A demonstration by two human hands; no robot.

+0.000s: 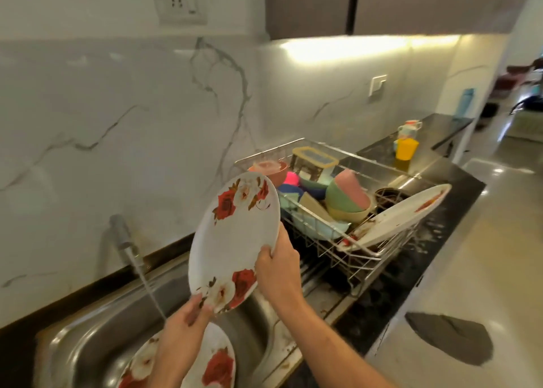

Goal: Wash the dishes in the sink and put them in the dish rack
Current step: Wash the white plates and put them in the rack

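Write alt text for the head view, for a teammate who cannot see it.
Both hands hold a white rose-patterned plate upright above the steel sink: left hand at its bottom edge, right hand on its right rim. The tap runs, another rose plate lies below, and a crowded dish rack stands to the right.

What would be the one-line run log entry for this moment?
both hands hold floral plate above sink | left hand lower rim | right hand right edge | tap running | dish rack nearly full
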